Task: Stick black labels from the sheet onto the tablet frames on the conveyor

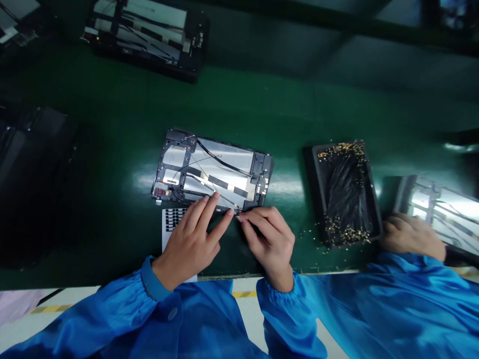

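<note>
An open tablet housing point(211, 169) lies face down on the green workbench point(239, 99), showing metal shielding, black tape and thin cables. My left hand point(190, 244) has its fingertips on the housing's near edge, with the thumb along that edge. My right hand point(269, 239) pinches a small dark part point(237, 214) at the same edge, and the part is too small to identify. Both hands meet there. A white sheet with a black grid print point(172, 224) lies partly under my left hand.
A black tray point(344, 194) holds dark film and gold screws, some spilled beside it. A co-worker's hand point(411, 234) in a blue sleeve rests on another tablet housing point(437, 214) at right. A further housing point(145, 35) lies at the far side.
</note>
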Demonstrator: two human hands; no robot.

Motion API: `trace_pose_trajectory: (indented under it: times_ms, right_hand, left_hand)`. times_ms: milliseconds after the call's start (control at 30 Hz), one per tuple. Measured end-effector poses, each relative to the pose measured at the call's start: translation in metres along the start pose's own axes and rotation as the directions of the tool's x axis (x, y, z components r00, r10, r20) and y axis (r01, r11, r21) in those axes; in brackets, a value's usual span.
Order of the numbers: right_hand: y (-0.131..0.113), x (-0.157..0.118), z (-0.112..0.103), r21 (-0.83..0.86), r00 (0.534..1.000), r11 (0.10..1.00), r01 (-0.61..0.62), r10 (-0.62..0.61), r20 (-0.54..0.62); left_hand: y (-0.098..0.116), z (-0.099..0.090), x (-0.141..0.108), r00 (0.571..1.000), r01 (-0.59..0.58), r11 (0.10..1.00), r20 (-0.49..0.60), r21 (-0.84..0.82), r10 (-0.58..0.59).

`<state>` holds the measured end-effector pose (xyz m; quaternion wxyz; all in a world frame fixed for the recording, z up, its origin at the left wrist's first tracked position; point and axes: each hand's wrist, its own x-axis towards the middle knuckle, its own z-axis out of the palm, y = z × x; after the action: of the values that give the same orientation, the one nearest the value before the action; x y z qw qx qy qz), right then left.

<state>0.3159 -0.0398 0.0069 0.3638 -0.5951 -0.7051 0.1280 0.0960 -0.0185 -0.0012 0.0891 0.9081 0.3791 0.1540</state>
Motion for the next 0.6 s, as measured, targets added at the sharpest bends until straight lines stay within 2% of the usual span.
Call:
trace_pose_trajectory:
  times_ms: [367, 600]
  right_hand:
    - [0.0024, -0.002, 0.0011, 0.064, 0.999, 0.997, -0.038, 0.04, -0.026]
    - [0.0029, -0.0019, 0.0052, 0.002, 0.992, 0.995, 0.098, -0.097, -0.074]
  left_hand:
    - [-0.0007, 0.0044, -0.0045, 1.0, 0.014, 1.0, 0.014, -0.026, -0.014]
    - [-0.0019, 0.0066, -0.0057, 0.999, 0.006, 1.0, -0.032, 0.014, -0.006]
